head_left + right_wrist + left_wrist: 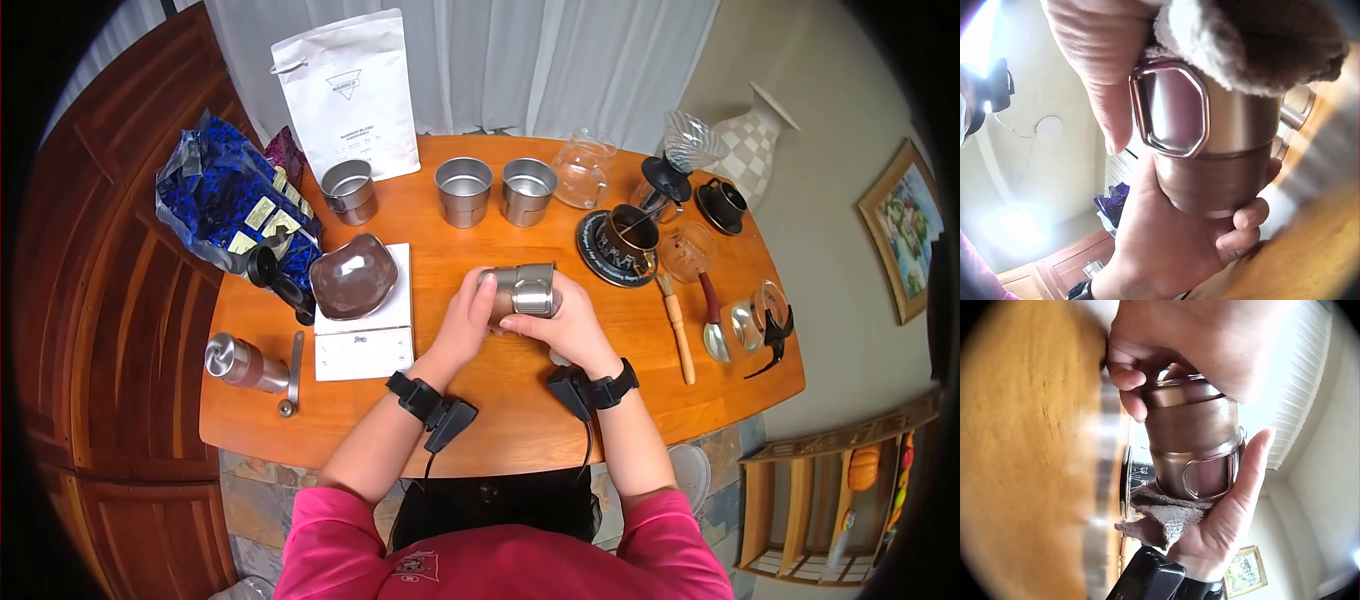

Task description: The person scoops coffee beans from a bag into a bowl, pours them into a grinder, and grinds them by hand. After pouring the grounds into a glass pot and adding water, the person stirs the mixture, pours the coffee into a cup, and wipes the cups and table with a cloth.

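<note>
A stainless steel cup (530,285) is held tilted on its side above the middle of the table. My left hand (465,320) grips its narrower base end, with the fingers curled round the bottom in the right wrist view. At the wider end, my right hand (575,320) holds a grey fuzzy cloth (1175,519) against the rim. The right thumb lies along the cup's side, by its folding wire handle (1205,119). The right fingers are mostly hidden behind the cloth and cup.
Three similar steel cups (463,192) stand toward the back. On the left are a white scale (365,355) bearing a brown dish (352,277), and a hand grinder (245,363). A black cup (632,232), a brush (677,330) and glassware (582,172) are on the right.
</note>
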